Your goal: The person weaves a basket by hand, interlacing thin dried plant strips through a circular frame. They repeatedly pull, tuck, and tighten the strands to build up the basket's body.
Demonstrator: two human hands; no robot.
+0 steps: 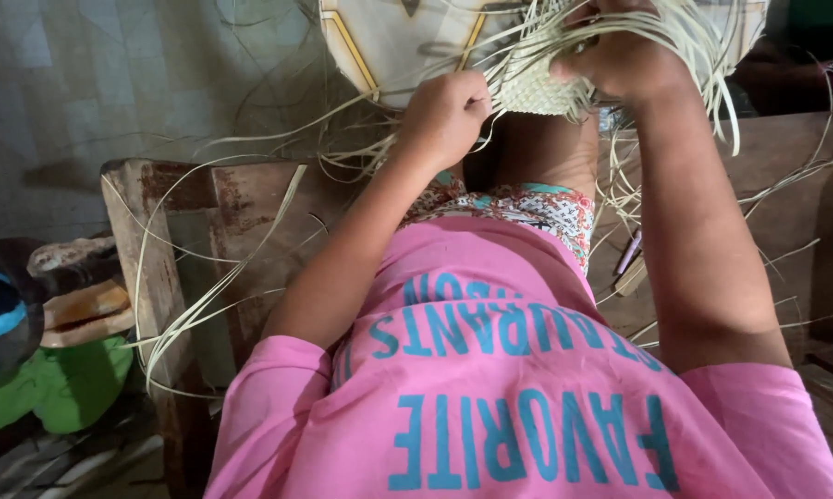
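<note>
A small woven patch of pale straw (532,91) rests over my raised knee at the top of the view, with many loose strips fanning out from it. My left hand (446,113) is closed in a fist on a few of those strips just left of the patch. My right hand (620,55) grips the patch's upper right edge and the strands bunched there. Long loose strips (204,296) trail down to the left over the wooden seat. My pink shirt fills the lower part of the view.
I sit on a worn wooden bench (158,268) with a rusty-looking frame. A cream panel with yellow lines (379,42) lies beyond my knee. Green and blue cloth and sandals (74,310) sit at the left. A pink stick-like object (629,251) lies on the bench at right.
</note>
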